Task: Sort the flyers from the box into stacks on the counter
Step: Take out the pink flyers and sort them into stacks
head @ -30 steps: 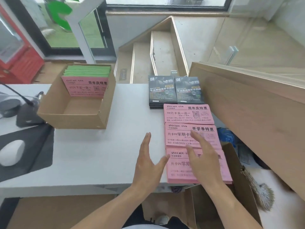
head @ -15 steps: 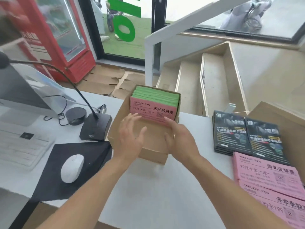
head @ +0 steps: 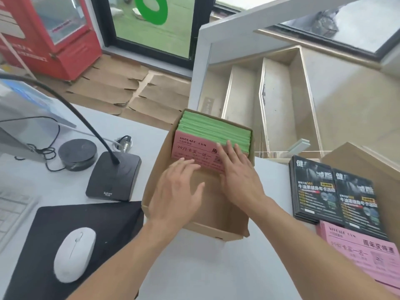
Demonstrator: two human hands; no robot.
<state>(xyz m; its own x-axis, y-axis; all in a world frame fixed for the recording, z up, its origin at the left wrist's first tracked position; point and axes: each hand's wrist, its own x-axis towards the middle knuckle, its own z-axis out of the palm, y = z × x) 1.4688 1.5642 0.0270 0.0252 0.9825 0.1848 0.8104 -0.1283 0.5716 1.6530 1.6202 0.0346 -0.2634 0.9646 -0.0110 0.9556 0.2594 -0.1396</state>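
A: Where are the hands compared with half a second back?

B: Both have gone deeper into the cardboard box (head: 161, 169) on the white desk (head: 216, 267). The right hand (head: 240, 176) now lies on the pink flyer (head: 190, 148) at the front of the upright stack, fingers (head: 229, 152) straight and spread, tips up at the top edges of the green flyers (head: 216, 128) behind it. Earlier it sat lower, near the pink sheet's bottom corner.

A: And the left?

B: The left hand (head: 177, 191) is flat and open over the box floor, fingertips just reaching the pink flyer's lower edge. It grips nothing.

A: Has anything left the box?

B: No, the stack leans against the far wall as before. The view has swung a little closer and leftward.

A: The sorted piles?

B: At the right: two black flyer stacks (head: 333, 191) side by side, and a pink stack (head: 363, 254) just nearer, partly cut off by the frame.
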